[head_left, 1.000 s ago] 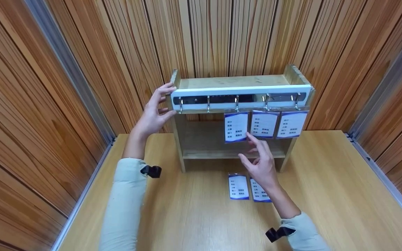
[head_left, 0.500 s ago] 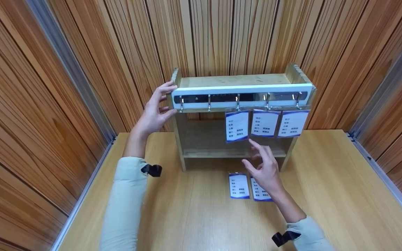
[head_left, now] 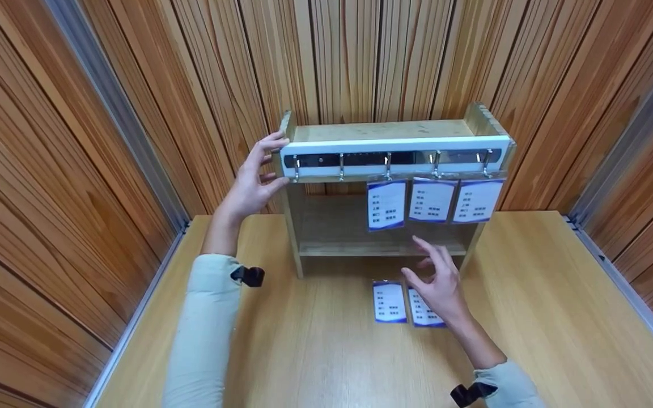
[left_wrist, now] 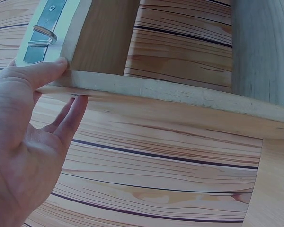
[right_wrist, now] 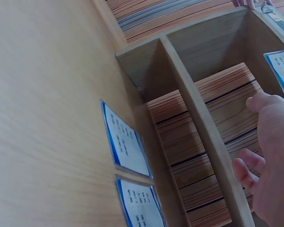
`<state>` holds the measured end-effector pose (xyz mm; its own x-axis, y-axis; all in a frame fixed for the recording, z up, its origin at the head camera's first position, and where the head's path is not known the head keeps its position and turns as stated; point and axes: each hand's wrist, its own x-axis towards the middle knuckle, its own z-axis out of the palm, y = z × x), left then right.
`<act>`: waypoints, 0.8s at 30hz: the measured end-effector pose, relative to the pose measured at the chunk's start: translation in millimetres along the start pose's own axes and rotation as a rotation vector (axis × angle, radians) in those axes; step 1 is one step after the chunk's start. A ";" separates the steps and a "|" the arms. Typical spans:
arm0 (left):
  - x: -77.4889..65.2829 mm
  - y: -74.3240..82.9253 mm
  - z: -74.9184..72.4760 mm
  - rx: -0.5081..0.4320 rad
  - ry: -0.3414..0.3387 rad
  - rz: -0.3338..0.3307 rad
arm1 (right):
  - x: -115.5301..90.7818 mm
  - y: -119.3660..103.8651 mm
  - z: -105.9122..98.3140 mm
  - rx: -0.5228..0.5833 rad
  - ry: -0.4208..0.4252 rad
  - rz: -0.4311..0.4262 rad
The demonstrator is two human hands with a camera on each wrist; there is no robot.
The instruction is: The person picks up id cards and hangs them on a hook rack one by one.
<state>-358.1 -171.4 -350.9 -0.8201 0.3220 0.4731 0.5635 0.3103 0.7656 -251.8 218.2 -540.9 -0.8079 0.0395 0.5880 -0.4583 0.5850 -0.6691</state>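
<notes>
My left hand (head_left: 251, 184) grips the upper left corner of a wooden shelf (head_left: 383, 249). In the left wrist view its thumb (left_wrist: 49, 71) lies at the end of the white hook rail (left_wrist: 61, 38), and its fingers touch the outer side panel. Three badge cards hang from the rail's hooks: a left card (head_left: 386, 205), a middle card (head_left: 432, 199) and a right card (head_left: 477, 200). My right hand (head_left: 439, 283) hovers below them, fingers loosely bent, holding nothing. Beneath it, two more badge cards lie on the table: one card (head_left: 389, 302) and another card (head_left: 422, 310), partly hidden by the hand.
The two leftmost hooks, an outer hook (head_left: 296, 168) and an inner hook (head_left: 342, 167), carry no cards. Wood-patterned walls (head_left: 77, 198) enclose the table (head_left: 304, 351) at the back and sides, with metal strips along the corners.
My right hand has moved away from the left hanging card, down and slightly right toward the cards on the table. The left hand stays on the shelf corner.
</notes>
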 end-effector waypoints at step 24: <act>0.0 0.4 1.7 0.002 0.009 0.020 | -14.6 12.5 -19.9 -0.066 -0.088 0.161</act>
<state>-357.8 -169.7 -351.3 -0.8096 0.3203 0.4918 0.5798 0.3061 0.7551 -238.3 241.0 -548.8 -0.8994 0.0682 0.4318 -0.2973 0.6289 -0.7184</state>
